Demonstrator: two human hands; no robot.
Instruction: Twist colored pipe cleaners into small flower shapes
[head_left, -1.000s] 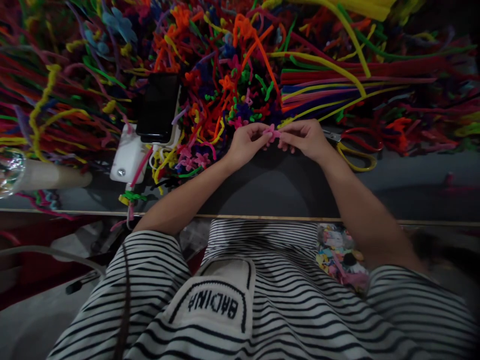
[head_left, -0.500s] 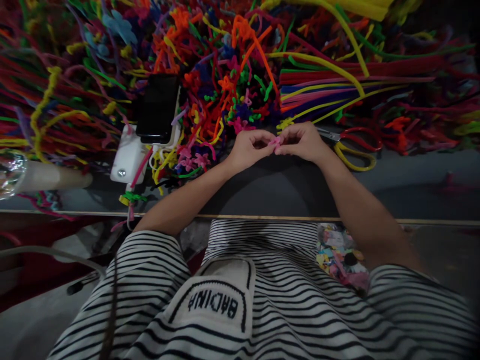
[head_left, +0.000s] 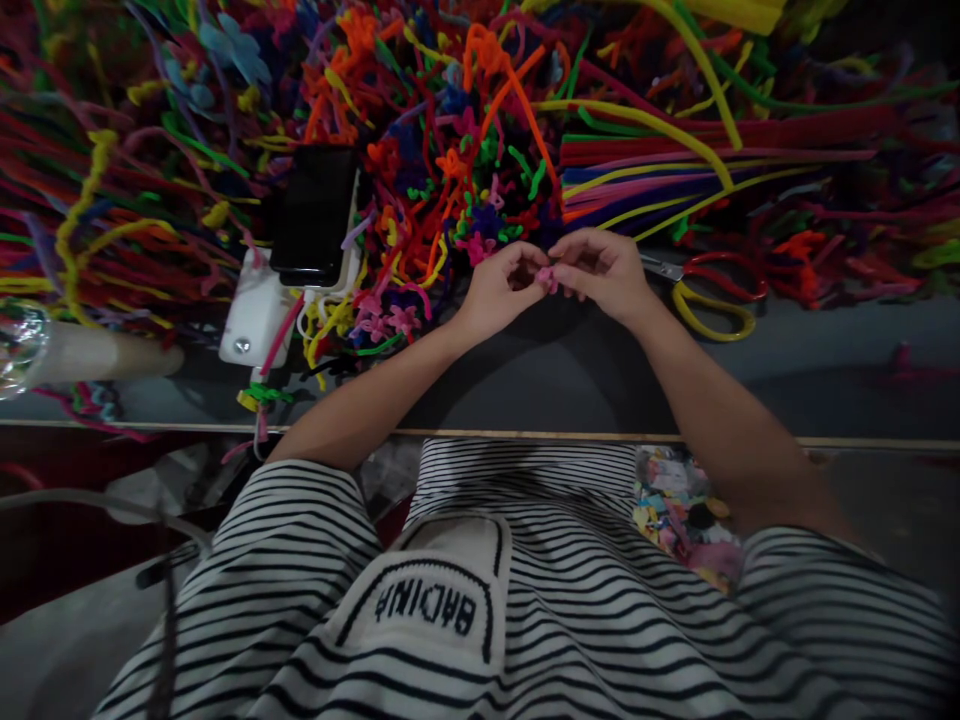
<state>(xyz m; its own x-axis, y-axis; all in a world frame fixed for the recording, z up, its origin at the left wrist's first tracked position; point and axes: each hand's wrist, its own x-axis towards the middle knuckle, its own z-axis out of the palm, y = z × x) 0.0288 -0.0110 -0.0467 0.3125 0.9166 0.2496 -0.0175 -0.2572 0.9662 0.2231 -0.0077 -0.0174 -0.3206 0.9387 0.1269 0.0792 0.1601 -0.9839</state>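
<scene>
A small pink twisted pipe cleaner (head_left: 549, 279) is pinched between the fingertips of both hands, over the dark tabletop. My left hand (head_left: 501, 290) comes at it from the left, thumb and index finger closed on it. From the other side my right hand (head_left: 606, 275) grips it too, with the thumb pressed on it and the index finger arched above. Its exact shape is partly hidden by the fingers. Scissors (head_left: 716, 290) with one red and one yellow handle lie just right of my right hand.
Heaps of coloured pipe cleaners (head_left: 450, 170) cover the back of the table (head_left: 540, 390). Straight ones (head_left: 630, 185) lie bundled at the right. A black phone (head_left: 316, 215), a white power bank (head_left: 253, 315) with a cable, and a pale cylinder (head_left: 112, 355) are at the left.
The right fingers have lifted and spread a little, and the right thumb has shifted on the pink pipe cleaner. My left hand keeps nearly the same place.
</scene>
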